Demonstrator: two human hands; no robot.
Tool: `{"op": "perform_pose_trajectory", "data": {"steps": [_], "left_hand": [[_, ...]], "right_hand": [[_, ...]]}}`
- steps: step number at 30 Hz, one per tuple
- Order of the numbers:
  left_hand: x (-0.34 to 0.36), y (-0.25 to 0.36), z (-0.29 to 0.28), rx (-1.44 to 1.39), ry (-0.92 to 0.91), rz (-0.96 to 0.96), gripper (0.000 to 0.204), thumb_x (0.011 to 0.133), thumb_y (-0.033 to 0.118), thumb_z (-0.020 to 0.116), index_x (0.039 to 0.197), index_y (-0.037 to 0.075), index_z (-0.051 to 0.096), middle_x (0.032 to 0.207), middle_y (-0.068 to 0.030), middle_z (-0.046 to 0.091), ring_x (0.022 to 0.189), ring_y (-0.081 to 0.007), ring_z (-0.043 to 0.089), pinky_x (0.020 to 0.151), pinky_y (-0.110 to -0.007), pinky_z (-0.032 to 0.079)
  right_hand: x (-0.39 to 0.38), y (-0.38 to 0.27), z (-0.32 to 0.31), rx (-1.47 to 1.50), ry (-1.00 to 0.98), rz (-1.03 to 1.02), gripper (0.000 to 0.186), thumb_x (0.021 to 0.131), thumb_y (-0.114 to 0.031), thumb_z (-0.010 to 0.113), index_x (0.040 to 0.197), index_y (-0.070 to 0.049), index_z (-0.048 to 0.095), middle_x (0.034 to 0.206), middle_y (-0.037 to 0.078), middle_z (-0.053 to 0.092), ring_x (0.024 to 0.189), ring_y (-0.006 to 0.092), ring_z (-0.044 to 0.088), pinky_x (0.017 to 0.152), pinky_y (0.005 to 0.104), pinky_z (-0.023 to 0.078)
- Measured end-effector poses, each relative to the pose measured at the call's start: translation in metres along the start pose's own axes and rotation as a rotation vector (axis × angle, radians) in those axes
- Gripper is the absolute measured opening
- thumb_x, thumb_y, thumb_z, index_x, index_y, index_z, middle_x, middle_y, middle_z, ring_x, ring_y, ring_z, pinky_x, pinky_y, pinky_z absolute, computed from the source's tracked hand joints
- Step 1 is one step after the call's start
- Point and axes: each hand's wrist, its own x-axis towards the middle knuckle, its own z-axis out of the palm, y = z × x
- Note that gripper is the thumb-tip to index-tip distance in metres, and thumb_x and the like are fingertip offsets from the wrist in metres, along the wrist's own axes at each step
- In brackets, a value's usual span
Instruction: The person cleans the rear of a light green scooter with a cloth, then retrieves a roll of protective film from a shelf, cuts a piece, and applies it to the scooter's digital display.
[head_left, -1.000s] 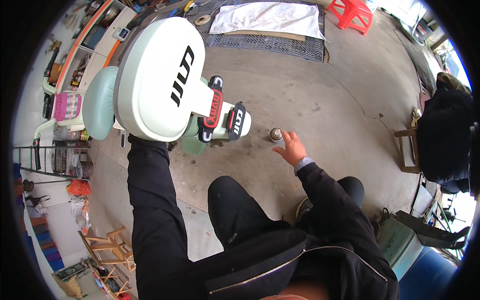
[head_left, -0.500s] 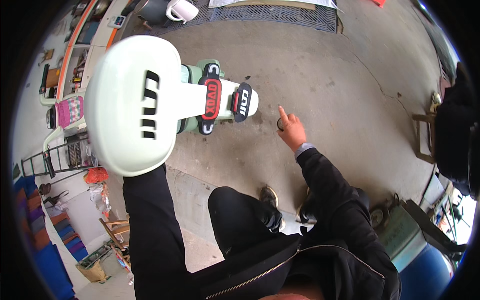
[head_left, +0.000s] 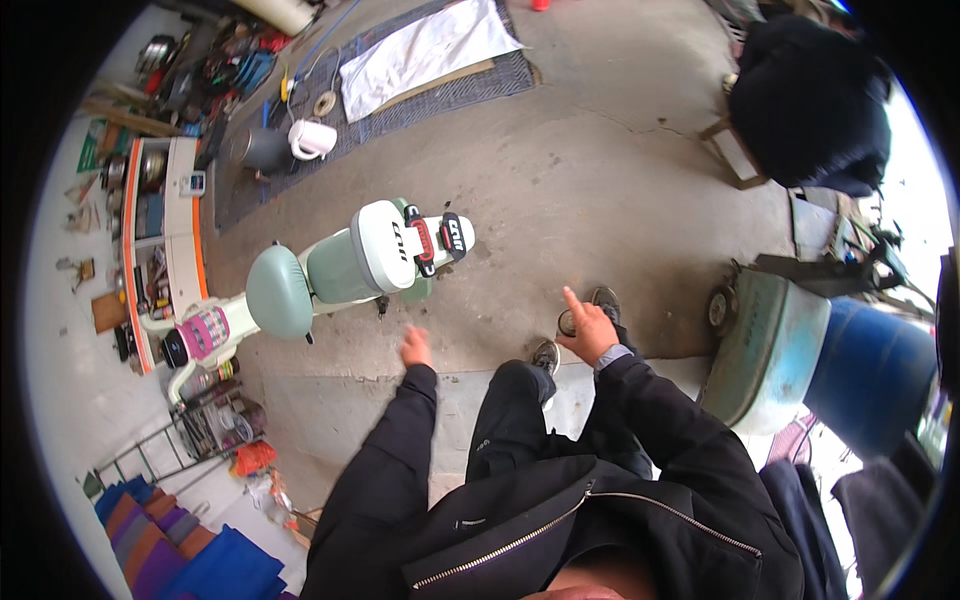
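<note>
A pale green scooter [head_left: 335, 268] stands to my left, its handlebars pointing far left. It has a rounded green front seat [head_left: 280, 290] and a white rear backrest [head_left: 380, 245] with black lettering. My left hand [head_left: 415, 347] is apart from the scooter, in the air on its near side; motion smears its fingers. My right hand [head_left: 591, 330] is above my shoes, index finger stretched out and other fingers curled. A small round dark-rimmed thing [head_left: 567, 322] shows by its thumb, seemingly held; its kind is unclear.
A dark mat [head_left: 440, 105] with a white sheet [head_left: 430, 50] lies ahead, with a white jug [head_left: 312, 139] near it. An orange-edged cabinet [head_left: 182, 205] stands left. A blue barrel [head_left: 868, 370], a wheeled green bin [head_left: 765, 350] and a black-covered chair [head_left: 810, 105] are right.
The white backrest, earlier large and close with my left arm under it, now looks smaller on the scooter. My left hand has come free of it. My right hand has moved nearer my body.
</note>
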Motion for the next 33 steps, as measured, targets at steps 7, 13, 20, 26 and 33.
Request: {"op": "perform_pose_trajectory", "data": {"steps": [7,13,20,26,33], "left_hand": [[-0.219,-0.024,0.013,0.31,-1.015,0.153,0.049,0.111,0.041,0.048,0.086,0.003,0.069,0.069,-0.0028,0.066,0.064,-0.0124,0.062,0.063,-0.032,0.051],[-0.326,0.144,0.021,0.351,-1.393,0.66,0.04,0.11,0.035,0.05,0.093,0.003,0.069,0.069,-0.0052,0.067,0.064,-0.0137,0.064,0.065,-0.032,0.052],[-0.542,0.233,-0.049,0.01,-1.882,0.867,0.03,0.109,0.027,0.057,0.094,0.003,0.068,0.077,-0.0063,0.067,0.066,-0.0142,0.065,0.063,-0.029,0.051],[-0.656,0.137,-0.092,0.005,-2.085,0.909,0.029,0.11,0.026,0.057,0.097,0.003,0.068,0.073,-0.0063,0.065,0.063,-0.0143,0.063,0.06,-0.029,0.05],[-0.778,-0.003,-0.175,0.31,-2.431,0.627,0.035,0.11,0.034,0.055,0.1,0.003,0.068,0.079,-0.002,0.064,0.073,-0.0081,0.063,0.066,-0.026,0.051]], "right_hand": [[-0.18,-0.026,-0.056,0.1,0.529,0.32,0.107,0.073,-0.024,0.091,0.161,-0.008,0.032,0.118,0.022,0.067,0.109,0.0431,0.062,0.097,0.0501,0.05],[-0.332,-0.055,-0.016,0.004,0.334,0.652,0.109,0.075,-0.033,0.088,0.163,-0.011,0.028,0.119,0.019,0.066,0.113,0.0408,0.061,0.099,0.048,0.05],[-0.45,-0.079,0.062,0.078,0.417,0.645,0.107,0.074,-0.036,0.088,0.163,-0.016,0.031,0.12,0.017,0.065,0.114,0.0395,0.06,0.099,0.0467,0.05],[-0.577,-0.085,0.138,0.193,0.663,0.687,0.105,0.075,-0.031,0.089,0.161,-0.013,0.032,0.123,0.019,0.064,0.115,0.0414,0.059,0.099,0.0474,0.049],[-0.783,-0.129,0.217,0.31,0.894,1.032,0.106,0.072,-0.026,0.092,0.159,-0.007,0.035,0.117,0.023,0.066,0.107,0.0433,0.062,0.095,0.0494,0.051]]}}
